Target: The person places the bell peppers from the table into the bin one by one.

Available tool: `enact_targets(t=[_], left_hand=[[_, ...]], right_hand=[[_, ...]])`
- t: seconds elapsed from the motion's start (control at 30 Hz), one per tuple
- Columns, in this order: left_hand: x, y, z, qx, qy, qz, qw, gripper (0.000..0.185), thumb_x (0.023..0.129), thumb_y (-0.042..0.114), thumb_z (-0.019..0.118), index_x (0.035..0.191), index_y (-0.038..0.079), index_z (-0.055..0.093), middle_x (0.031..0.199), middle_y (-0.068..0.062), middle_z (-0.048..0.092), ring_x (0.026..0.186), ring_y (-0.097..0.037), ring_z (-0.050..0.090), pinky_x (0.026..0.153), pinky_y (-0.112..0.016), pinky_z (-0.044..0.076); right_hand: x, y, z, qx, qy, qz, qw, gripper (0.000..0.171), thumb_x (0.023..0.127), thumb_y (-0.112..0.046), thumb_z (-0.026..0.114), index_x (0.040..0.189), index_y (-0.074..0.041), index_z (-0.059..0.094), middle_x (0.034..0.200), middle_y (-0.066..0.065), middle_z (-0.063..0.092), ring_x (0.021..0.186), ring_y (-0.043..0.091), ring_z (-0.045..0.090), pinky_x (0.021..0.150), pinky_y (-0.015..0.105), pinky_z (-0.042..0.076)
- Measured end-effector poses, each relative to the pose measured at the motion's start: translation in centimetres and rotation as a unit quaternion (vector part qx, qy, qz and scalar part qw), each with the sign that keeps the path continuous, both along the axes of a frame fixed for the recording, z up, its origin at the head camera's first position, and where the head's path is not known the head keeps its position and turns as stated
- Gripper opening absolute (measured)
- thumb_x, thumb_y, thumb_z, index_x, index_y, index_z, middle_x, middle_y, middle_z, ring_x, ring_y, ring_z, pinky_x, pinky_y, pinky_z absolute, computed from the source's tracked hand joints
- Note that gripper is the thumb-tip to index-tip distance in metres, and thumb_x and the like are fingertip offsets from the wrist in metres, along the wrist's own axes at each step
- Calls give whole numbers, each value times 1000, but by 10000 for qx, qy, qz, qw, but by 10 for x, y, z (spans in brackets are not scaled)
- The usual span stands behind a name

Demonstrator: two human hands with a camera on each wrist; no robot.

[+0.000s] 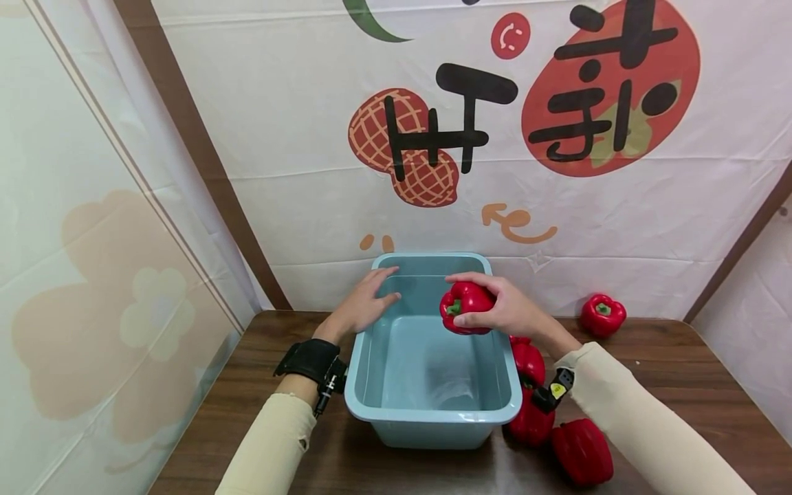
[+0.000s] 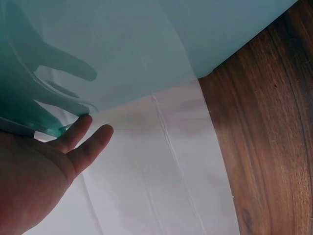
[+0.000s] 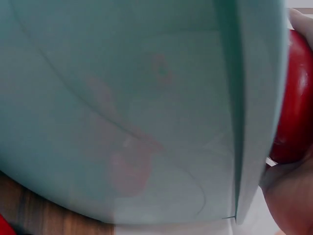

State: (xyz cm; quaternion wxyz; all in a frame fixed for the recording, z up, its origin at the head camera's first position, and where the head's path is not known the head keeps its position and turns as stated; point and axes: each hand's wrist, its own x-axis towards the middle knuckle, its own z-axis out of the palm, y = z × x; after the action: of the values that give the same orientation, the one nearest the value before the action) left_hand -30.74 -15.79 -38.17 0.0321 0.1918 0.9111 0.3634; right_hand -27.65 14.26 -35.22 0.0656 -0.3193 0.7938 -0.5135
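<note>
A light blue plastic basin (image 1: 433, 416) stands on the wooden table, its inside bare in the head view. Over its right side my right hand (image 1: 516, 309) grips a red bell pepper (image 1: 473, 300), green stem facing left. In the right wrist view that red bell pepper (image 3: 296, 98) shows beyond the basin's rim (image 3: 259, 112), fingers around it. My left hand (image 1: 365, 302) rests at the left rim, fingers extended. Seen from the left wrist, the left hand (image 2: 44, 171) has its fingertips beside the basin's outer wall (image 2: 132, 49).
Several red bell peppers (image 1: 581, 450) lie on the table (image 1: 668, 399) right of the basin, partly under the right forearm. One more red bell pepper (image 1: 603, 315) sits at the back right. A printed cloth backdrop (image 1: 297, 172) hangs directly behind the table.
</note>
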Motion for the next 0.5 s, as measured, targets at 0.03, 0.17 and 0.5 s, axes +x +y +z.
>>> enact_targets(t=[0.03,0.17,0.5], left_hand=[[0,0,0,2,-1,2,10000,60,102,30,52,156,15,30,161,-11,26,148,-33,26,114,-58,29],[0,0,-1,-2,-10,24,10000,59,102,28,52,156,16,31,161,-11,26,148,-34,26,114,-58,29],[0,1,0,-15,19,34,10000,60,102,31,53,156,15,32,160,-11,27,147,-33,27,114,-58,29]], right_hand=[[0,-1,-1,15,-3,13,10000,75,75,-21,86,142,-22,53,131,11,56,119,36,52,78,38,59],[1,-3,-4,54,-25,32,10000,75,75,-22,86,142,-22,53,132,12,56,120,36,52,79,38,59],[-3,-7,-10,-1,-143,213,9997,73,77,-23,85,143,-21,52,133,10,56,119,35,53,79,39,59]])
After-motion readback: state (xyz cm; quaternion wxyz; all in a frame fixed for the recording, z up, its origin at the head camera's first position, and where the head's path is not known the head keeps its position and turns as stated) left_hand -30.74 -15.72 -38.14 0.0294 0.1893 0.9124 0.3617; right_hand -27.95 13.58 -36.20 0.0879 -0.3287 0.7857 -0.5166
